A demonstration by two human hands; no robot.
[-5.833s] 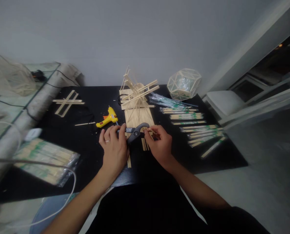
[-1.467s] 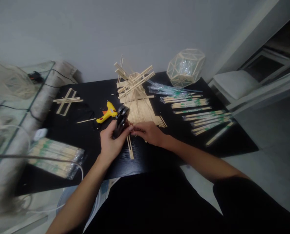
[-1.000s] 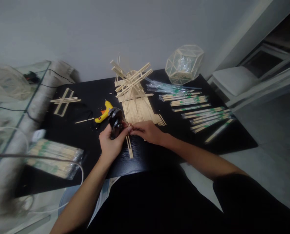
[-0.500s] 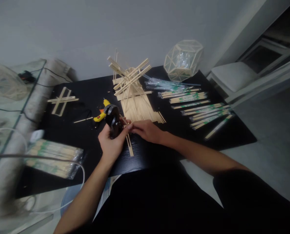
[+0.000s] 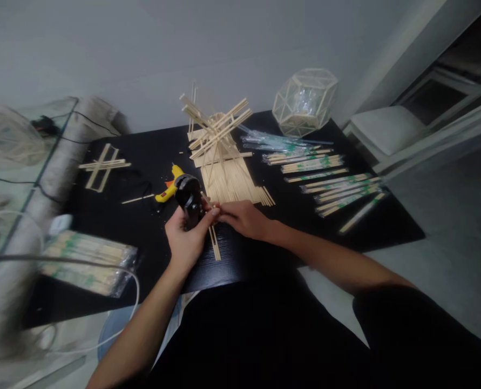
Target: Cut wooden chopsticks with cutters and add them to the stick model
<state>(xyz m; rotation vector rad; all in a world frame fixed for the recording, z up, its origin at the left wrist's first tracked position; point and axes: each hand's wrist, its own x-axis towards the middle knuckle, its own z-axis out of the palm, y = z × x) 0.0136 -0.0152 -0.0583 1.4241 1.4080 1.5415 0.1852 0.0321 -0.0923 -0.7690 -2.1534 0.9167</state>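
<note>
My left hand is closed around a dark, rounded tool of a kind I cannot make out. Its thumb points right, towards the fingertips of my right hand. Those fingers pinch a thin wooden stick, whose end is partly hidden by both hands. Below the fingers, a narrow frame of wooden sticks lies near the table's front edge. Just beyond my left hand is a yellow glue gun. Behind the hands stands a windmill-like model built of sticks, on a base of sticks laid side by side.
Packaged chopsticks lie in rows on the right of the black table. Another bag of them is at front left, by a white cable. A crossed stick frame rests at back left; a faceted frame stands at back right.
Both hands stay nearly in place. The dark tool has turned slightly in my left hand, and the whole view has shifted a little.
</note>
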